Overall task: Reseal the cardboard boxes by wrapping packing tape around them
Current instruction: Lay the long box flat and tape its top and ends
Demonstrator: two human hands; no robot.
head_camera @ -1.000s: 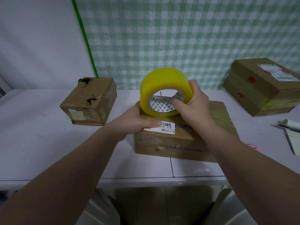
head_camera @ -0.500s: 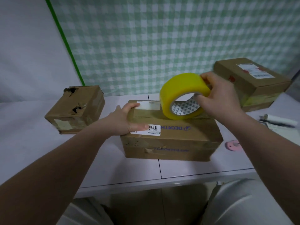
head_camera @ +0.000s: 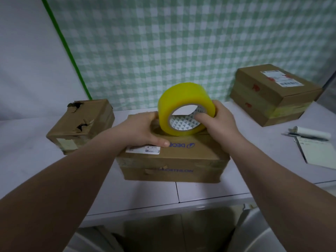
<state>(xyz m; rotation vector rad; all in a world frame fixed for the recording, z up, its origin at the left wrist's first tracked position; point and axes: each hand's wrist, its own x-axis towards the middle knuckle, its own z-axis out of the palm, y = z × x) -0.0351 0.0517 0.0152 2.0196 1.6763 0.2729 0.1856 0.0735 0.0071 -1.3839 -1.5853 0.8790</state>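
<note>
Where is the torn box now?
Head view: the torn box sits on the white table at the left, left of the middle box.

Setting: improvised parcel-packing station, indoors. White counter [head_camera: 209, 190] set against a green-and-white checked cloth backdrop [head_camera: 163, 42] and a plain white wall [head_camera: 27, 60]. Used shipping cartons on it: torn box [head_camera: 81, 124], centre box [head_camera: 172, 160], labelled box [head_camera: 272, 95]. Notepad [head_camera: 318, 151] and pen [head_camera: 305, 136] lie at the right edge.

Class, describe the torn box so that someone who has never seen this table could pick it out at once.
Start at the white table and look to its left end, below the green stripe on the wall. The torn box sits there alone. Unlike the middle box and the right box, its top has ragged holes.
</note>
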